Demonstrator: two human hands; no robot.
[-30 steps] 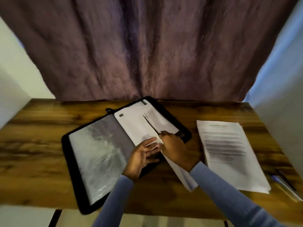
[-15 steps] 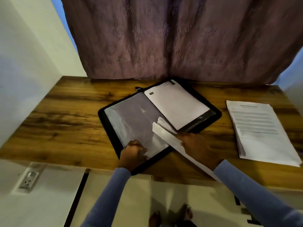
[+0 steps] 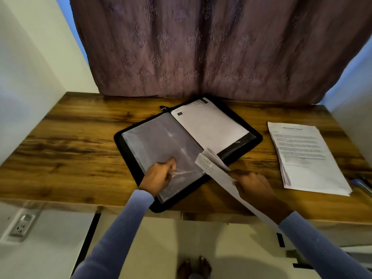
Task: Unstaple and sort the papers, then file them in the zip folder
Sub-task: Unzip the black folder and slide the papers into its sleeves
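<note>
A black zip folder (image 3: 258,137) lies open in the middle of the wooden table. Its left side shows a clear plastic sleeve (image 3: 159,143); its right side holds a white sheet (image 3: 211,125). My left hand (image 3: 159,175) pinches the near edge of the clear sleeve. My right hand (image 3: 251,185) grips a set of printed papers (image 3: 213,168) held edge-on, their far corner over the folder's near edge. A stack of printed papers (image 3: 308,158) rests on the table to the right of the folder.
The wooden table (image 3: 70,141) stands against a purple curtain (image 3: 201,47), with white walls at both sides. A pen (image 3: 362,183) lies at the right edge beside the stack. A wall socket (image 3: 22,225) sits low on the left.
My left hand moved from the folder's middle to the clear sleeve's near edge and pinched it. My right hand drew the papers back toward me, off the folder's right side.
</note>
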